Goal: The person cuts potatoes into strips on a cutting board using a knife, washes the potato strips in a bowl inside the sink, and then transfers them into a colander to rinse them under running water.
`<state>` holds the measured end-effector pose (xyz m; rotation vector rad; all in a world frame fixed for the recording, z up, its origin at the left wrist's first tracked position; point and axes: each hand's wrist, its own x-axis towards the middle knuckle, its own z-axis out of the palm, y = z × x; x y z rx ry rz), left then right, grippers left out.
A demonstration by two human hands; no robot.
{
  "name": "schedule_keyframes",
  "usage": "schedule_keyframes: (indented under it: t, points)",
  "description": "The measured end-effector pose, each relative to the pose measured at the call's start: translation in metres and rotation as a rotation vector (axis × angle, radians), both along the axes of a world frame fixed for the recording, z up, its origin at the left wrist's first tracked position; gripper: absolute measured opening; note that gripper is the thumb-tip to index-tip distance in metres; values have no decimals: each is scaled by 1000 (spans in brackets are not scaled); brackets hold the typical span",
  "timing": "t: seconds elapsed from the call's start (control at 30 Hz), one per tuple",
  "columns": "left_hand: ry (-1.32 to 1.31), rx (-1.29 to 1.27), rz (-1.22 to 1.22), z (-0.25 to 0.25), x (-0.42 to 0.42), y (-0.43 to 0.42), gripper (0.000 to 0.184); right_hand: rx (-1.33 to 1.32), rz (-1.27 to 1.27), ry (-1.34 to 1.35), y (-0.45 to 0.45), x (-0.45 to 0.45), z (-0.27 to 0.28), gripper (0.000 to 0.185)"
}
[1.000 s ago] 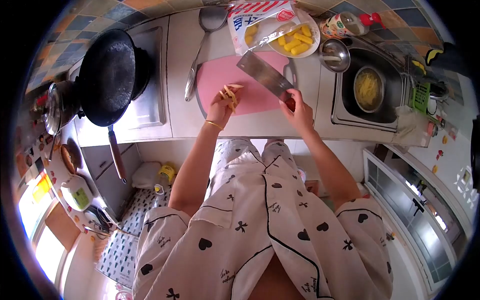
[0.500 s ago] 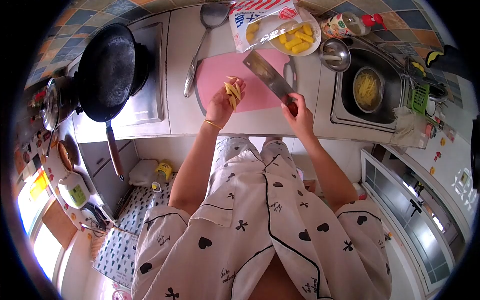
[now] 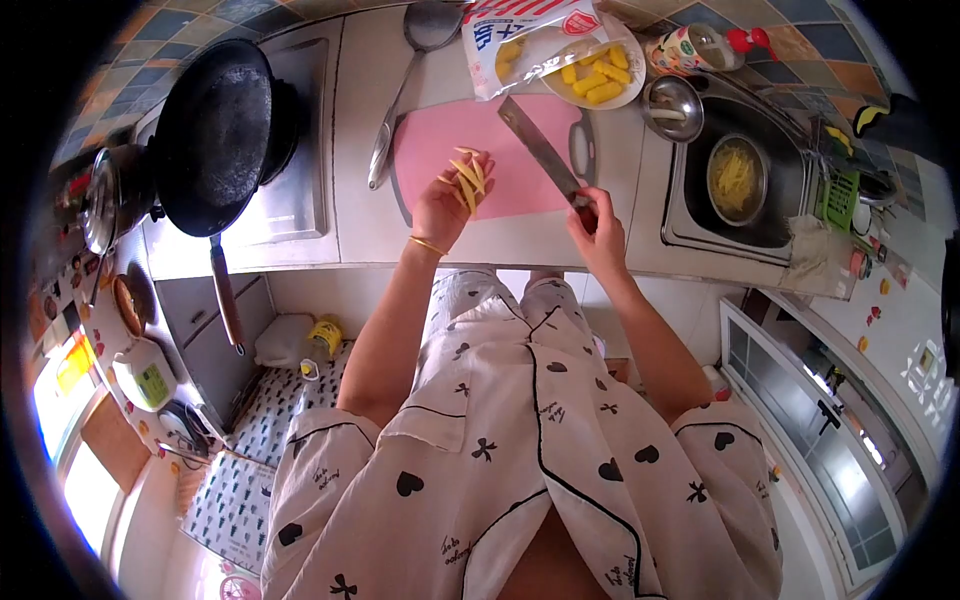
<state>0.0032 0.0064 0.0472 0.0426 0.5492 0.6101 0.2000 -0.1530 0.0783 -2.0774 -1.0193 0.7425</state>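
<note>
tiled wall (image 3: 165, 55) behind a pale bench (image 3: 365, 230); black wok (image 3: 215, 140) at left, sink (image 3: 690, 208) at right. left hand (image 3: 440, 212) over the near left part of the pink cutting board (image 3: 520, 192): palm up, grip loosely curled about cut strips (image 3: 470, 180), ends jutting out. right hand (image 3: 599, 230) at the board's near right: grip wrapped round the handle of a cleaver (image 3: 542, 152), blade slanting above the board, contact hard to tell.
</note>
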Motion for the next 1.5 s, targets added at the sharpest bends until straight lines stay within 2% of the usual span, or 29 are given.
schedule_keyframes:
  t: [0.07,0.27,0.37,0.47,0.57,0.67,0.7,0.93,1.03,1.13,1.17,1.27,1.37,1.5]
  points:
    - [61,68,10,-12,-1,-1,39,6,-5,7,-1,-1,2,34]
    - [608,581,-45,-47,3,-12,40,-64,14,-10,-7,1,-1,34]
    - [1075,864,-133,-42,0,-15,37,-26,18,-8,-5,0,6,34]
    - [1662,1470,-41,-24,-5,-13,36,6,19,11,-6,0,4,35]
    - [1660,1503,-89,-20,-12,-4,37,-38,11,42,-7,1,6,33]
    - [1501,1564,-192,-15,-8,-3,33,-68,27,40,-8,3,7,32]
    - [1388,1492,-233,-18,-6,-1,29,-63,26,48,-8,3,7,32]
    - [1444,1824,-502,-18,6,-4,24,-65,25,67,-11,4,10,32]
    - [1475,1852,-491,-29,1,-12,22,-59,27,68,-13,5,10,32]
    - [1365,1932,-403,-45,-16,-21,19,-67,42,75,-15,5,10,32]
    - [1285,1906,-360,-49,-23,-26,18,-72,50,77,-16,5,10,31]
    - [1272,1783,-332,-56,-39,-36,19,-64,78,108,-17,3,12,31]
    - [1419,1674,-219,-39,-31,-37,20,-35,96,99,-19,1,10,32]
    - [1491,1852,-310,-39,-22,-25,21,-55,91,135,-21,0,10,32]
